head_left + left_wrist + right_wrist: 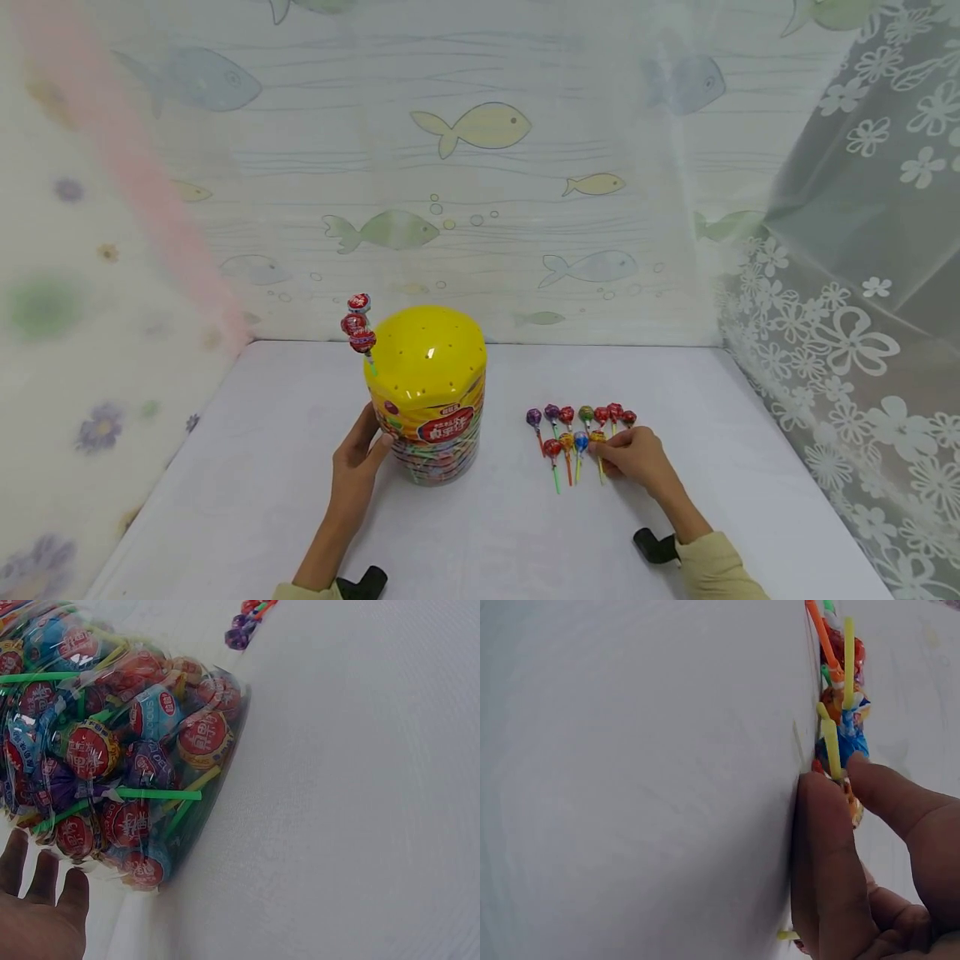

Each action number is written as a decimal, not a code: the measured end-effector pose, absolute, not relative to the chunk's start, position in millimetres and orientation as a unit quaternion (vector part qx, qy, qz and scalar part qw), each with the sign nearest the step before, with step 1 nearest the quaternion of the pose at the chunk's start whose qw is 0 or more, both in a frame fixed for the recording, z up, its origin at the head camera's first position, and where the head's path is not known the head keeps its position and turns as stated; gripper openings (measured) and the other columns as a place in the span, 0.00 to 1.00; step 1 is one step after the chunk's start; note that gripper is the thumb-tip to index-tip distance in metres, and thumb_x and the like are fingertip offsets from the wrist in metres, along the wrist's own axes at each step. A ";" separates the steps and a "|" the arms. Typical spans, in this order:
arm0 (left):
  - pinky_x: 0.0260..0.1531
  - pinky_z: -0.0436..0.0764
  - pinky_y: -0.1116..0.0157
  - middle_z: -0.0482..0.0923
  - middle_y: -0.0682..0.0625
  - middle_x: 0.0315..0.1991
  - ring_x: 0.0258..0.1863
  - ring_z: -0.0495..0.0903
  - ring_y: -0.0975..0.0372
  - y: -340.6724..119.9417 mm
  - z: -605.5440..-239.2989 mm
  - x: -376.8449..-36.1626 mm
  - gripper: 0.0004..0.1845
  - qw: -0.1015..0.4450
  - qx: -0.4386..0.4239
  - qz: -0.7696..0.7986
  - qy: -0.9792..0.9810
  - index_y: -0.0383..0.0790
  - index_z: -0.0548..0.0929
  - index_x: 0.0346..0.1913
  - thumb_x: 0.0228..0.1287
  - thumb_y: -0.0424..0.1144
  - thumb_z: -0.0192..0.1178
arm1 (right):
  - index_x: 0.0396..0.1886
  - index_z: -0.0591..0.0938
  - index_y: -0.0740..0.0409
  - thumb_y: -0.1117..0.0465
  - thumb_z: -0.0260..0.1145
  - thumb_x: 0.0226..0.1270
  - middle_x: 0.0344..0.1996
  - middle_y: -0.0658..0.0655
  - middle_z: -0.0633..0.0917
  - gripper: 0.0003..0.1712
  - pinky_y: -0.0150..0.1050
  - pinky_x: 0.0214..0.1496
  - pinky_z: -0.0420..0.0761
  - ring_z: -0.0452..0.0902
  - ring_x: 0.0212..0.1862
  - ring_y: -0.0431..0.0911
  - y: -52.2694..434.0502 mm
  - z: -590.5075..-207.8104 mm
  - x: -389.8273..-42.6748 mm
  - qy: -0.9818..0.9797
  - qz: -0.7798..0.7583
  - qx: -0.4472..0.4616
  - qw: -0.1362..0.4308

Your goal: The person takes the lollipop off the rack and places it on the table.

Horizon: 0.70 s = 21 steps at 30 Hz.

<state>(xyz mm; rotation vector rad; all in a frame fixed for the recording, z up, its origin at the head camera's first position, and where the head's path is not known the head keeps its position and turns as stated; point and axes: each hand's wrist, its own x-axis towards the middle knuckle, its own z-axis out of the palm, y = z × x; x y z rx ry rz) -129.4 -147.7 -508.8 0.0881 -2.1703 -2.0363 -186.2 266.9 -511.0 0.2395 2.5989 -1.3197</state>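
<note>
You are steadying the yellow-lidded lollipop jar [426, 400] at table [247, 467] centre with your left hand [358, 467], fingers spread on its side. Three lollipops [357, 321] are standing in the lid; about ten loose lollipops [577, 429] are waiting at three o'clock, where your right hand [636, 458] is pinching one stick.

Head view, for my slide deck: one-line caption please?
Left hand steadies a yellow-lidded lollipop tub while right hand pinches a lollipop from the loose rows.
</note>
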 end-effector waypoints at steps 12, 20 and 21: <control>0.63 0.66 0.82 0.58 0.48 0.80 0.79 0.58 0.52 -148.4 -510.5 -128.7 0.35 0.086 0.027 -0.685 -0.723 0.43 0.55 0.81 0.78 0.41 0.56 | 0.44 0.84 0.72 0.61 0.68 0.71 0.33 0.62 0.88 0.15 0.37 0.34 0.88 0.85 0.31 0.47 266.3 -480.3 -173.2 0.881 -0.463 0.049 0.089; 0.64 0.66 0.82 0.59 0.49 0.79 0.79 0.58 0.53 -147.5 -510.0 -128.4 0.35 0.087 0.026 -0.684 -0.723 0.44 0.56 0.81 0.78 0.42 0.56 | 0.55 0.81 0.72 0.64 0.64 0.73 0.45 0.67 0.86 0.17 0.38 0.41 0.90 0.86 0.45 0.56 248.6 -450.5 -162.5 0.861 -0.501 -0.052 0.068; 0.64 0.66 0.82 0.59 0.49 0.79 0.79 0.58 0.53 -147.3 -509.9 -128.5 0.35 0.086 0.025 -0.685 -0.723 0.44 0.56 0.81 0.78 0.42 0.56 | 0.55 0.81 0.72 0.64 0.64 0.73 0.45 0.67 0.86 0.17 0.38 0.41 0.90 0.86 0.45 0.56 245.6 -446.8 -160.9 0.858 -0.506 -0.064 0.065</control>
